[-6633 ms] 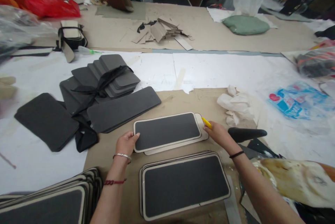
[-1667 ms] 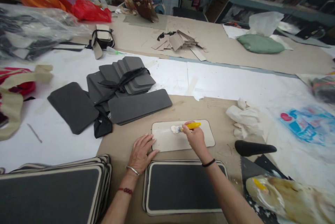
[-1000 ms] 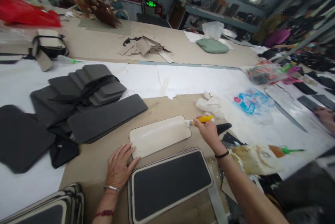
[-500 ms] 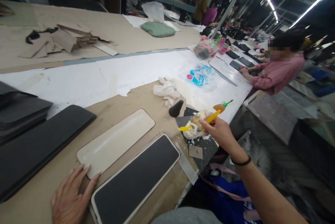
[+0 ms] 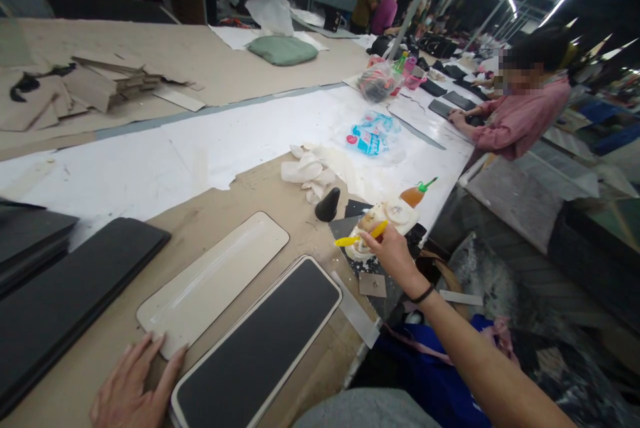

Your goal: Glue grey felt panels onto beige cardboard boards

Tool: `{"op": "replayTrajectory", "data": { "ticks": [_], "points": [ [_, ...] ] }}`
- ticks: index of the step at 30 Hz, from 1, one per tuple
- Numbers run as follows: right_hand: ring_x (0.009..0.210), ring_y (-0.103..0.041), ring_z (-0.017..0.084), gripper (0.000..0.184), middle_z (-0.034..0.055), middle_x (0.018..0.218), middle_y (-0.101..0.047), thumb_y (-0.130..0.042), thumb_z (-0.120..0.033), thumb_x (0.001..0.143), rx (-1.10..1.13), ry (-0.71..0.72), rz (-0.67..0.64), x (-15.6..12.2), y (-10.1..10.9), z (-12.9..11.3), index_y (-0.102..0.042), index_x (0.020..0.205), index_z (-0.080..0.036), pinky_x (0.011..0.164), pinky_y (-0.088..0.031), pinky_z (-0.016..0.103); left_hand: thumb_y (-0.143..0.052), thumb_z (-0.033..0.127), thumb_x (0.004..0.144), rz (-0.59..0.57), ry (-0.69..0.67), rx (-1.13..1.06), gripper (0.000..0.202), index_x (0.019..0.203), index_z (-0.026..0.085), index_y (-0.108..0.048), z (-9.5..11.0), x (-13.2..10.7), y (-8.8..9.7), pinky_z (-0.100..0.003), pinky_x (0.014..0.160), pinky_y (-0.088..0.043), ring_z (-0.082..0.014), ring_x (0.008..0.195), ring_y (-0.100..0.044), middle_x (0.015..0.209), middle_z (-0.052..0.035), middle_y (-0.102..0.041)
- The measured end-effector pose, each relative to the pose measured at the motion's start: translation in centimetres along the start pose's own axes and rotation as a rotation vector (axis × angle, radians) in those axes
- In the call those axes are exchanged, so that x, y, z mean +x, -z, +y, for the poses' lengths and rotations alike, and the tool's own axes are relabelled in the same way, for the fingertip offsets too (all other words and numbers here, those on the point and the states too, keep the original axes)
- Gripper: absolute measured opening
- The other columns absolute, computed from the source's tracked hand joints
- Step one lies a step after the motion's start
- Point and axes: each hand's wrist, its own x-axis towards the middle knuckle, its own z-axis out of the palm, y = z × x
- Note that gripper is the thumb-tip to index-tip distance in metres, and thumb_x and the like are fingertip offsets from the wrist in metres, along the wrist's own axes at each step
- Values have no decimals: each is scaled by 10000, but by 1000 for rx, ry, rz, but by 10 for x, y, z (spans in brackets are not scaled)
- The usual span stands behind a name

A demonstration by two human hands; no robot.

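Note:
My right hand point(image 5: 393, 251) is closed on a yellow-handled brush point(image 5: 356, 239), its tip down in a glue-smeared pot point(image 5: 385, 218) at the table's right edge. My left hand point(image 5: 133, 389) lies flat with fingers spread on the brown board, fingertips at the near end of a cream panel point(image 5: 213, 279) that shines with wet glue. Just in front of that panel lies a stack of black panels with cream borders point(image 5: 260, 341).
Black foam pads point(image 5: 65, 295) lie at the left. White crumpled gloves point(image 5: 307, 171), a black cone point(image 5: 328, 205), an orange squeeze bottle point(image 5: 416, 194) and a blue plastic bag point(image 5: 373, 138) sit beyond. A person in pink point(image 5: 520, 115) works at the right. Cardboard scraps point(image 5: 100, 81) lie at the back.
My right hand has carried the brush off the cream panel rightward to the glue pot. My view has swung right. The left hand stays at the panel's near end.

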Motion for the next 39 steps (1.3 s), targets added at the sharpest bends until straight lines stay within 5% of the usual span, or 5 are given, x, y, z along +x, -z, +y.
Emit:
{"op": "replayTrajectory", "data": {
  "ticks": [15, 23, 30, 35, 39],
  "points": [
    [782, -533, 187, 148, 53, 821, -581, -463, -229, 819, -45, 455, -488, -3, 26, -2, -608, 799, -209, 707, -415, 309, -241, 601, 792, -2, 26, 3, 620, 1127, 162, -524, 8, -1, 8, -479, 1032, -292, -299, 1252, -365, 1294, -131, -483],
    [798, -530, 177, 156, 42, 838, -572, -443, -200, 835, -84, 499, -555, -14, 51, -11, -596, 820, -223, 718, -420, 294, -255, 590, 795, 8, 30, 11, 595, 1130, 177, -522, 4, -1, 5, -477, 1034, -292, -287, 1259, -362, 1299, -119, -485],
    [795, -579, 174, 168, 48, 851, -616, -497, -331, 830, 78, 346, -335, -19, 51, -13, -612, 821, -210, 749, -447, 296, -253, 606, 783, -18, 51, 6, 623, 1146, 173, -517, 6, 0, 5, -478, 1037, -286, -288, 1263, -354, 1306, -119, -476],
    [675, -611, 197, 303, 57, 737, -656, -533, -481, 770, 76, 1, -4, -26, 23, 0, -619, 765, -191, 655, -467, 310, -252, 608, 781, -10, 51, 6, 627, 1152, 172, -510, 7, 0, 6, -477, 1044, -273, -286, 1269, -344, 1313, -122, -468],
    [578, -623, 197, 359, 46, 616, -643, -551, -531, 733, 164, -190, 61, -33, 20, 7, -608, 730, -176, 574, -478, 292, -245, 606, 785, -15, 44, 0, 619, 1134, 174, -519, 8, -1, 8, -475, 1044, -273, -287, 1267, -348, 1307, -121, -473]
  ]
}}
